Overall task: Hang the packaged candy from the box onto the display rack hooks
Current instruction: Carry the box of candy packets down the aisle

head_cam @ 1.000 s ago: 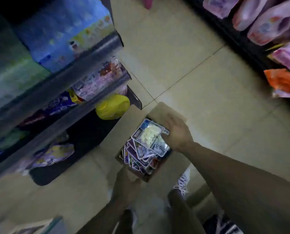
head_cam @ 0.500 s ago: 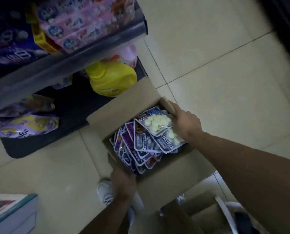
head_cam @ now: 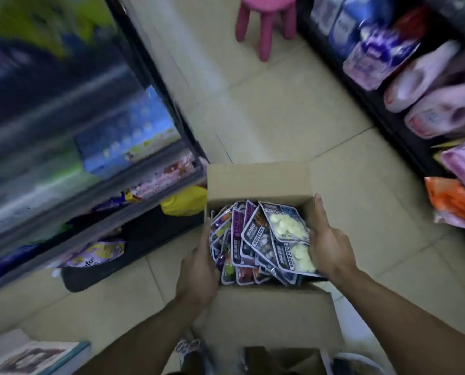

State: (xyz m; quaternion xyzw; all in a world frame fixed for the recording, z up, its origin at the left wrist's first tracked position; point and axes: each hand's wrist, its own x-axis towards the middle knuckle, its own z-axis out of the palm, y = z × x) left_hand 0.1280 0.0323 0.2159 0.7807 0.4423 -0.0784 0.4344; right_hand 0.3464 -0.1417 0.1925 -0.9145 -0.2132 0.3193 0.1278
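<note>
Between two shop shelves, above the tiled floor (head_cam: pixel 266 109), an open cardboard box (head_cam: pixel 258 182) is full of candy packets (head_cam: pixel 255 239). Left hand (head_cam: pixel 198 269) grips its left wall; right hand (head_cam: pixel 331 244) fingers curl round the right wall, touching the top packet (head_cam: pixel 285 223).

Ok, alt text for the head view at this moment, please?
Two hands hold an open cardboard box of candy packets above a tiled shop floor, the left hand gripping its left wall and the right hand its right wall. Stocked shelves line both sides.
</note>
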